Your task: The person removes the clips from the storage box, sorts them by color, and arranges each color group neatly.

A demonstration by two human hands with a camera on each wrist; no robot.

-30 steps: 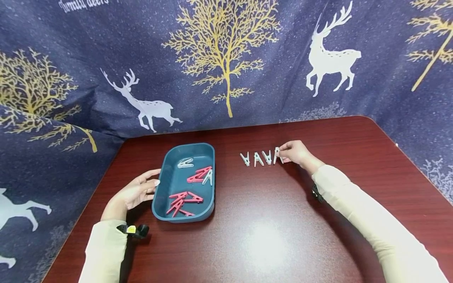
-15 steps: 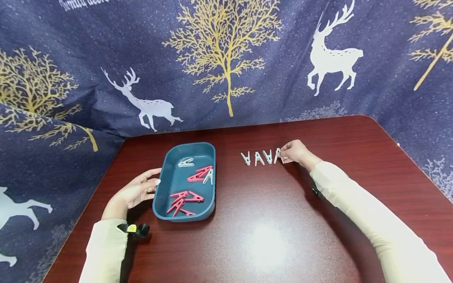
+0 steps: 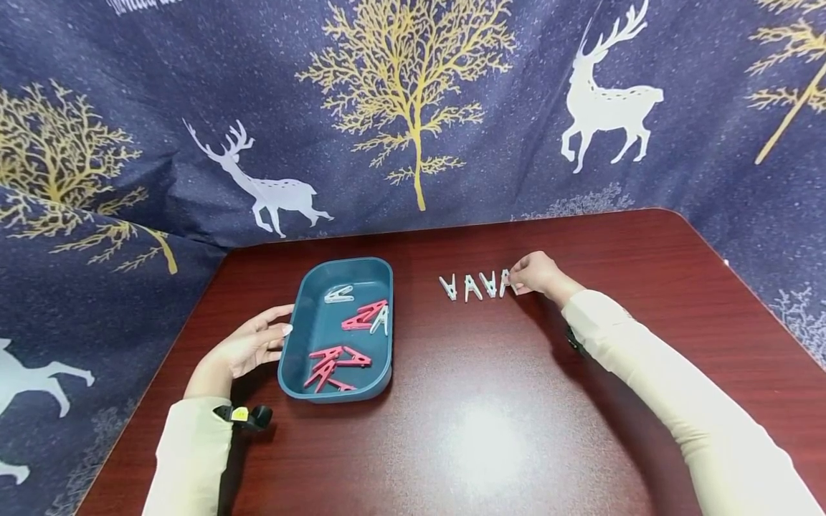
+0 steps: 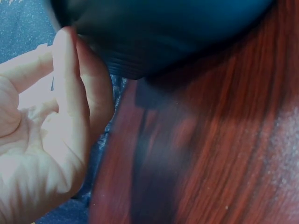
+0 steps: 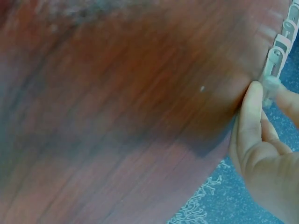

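Several white clothespins (image 3: pixel 472 287) stand in a row on the dark red table (image 3: pixel 490 401). My right hand (image 3: pixel 538 275) pinches the rightmost white clothespin (image 3: pixel 505 282) (image 5: pixel 273 65) at the row's right end. A teal tray (image 3: pixel 308 337) left of centre holds several red clothespins (image 3: pixel 332 362) and two white ones (image 3: pixel 338 294). My left hand (image 3: pixel 248 349) rests open against the tray's left wall (image 4: pixel 140 42), fingers straight.
A dark blue cloth (image 3: pixel 413 107) printed with gold trees and white deer hangs behind and around the table. The table's rounded far right corner (image 3: pixel 671 215) lies beyond my right hand. Bare tabletop lies in front of the tray and the row.
Almost nothing has moved. My right hand stays on the end clothespin, shifted very slightly. The left hand stays at the tray.
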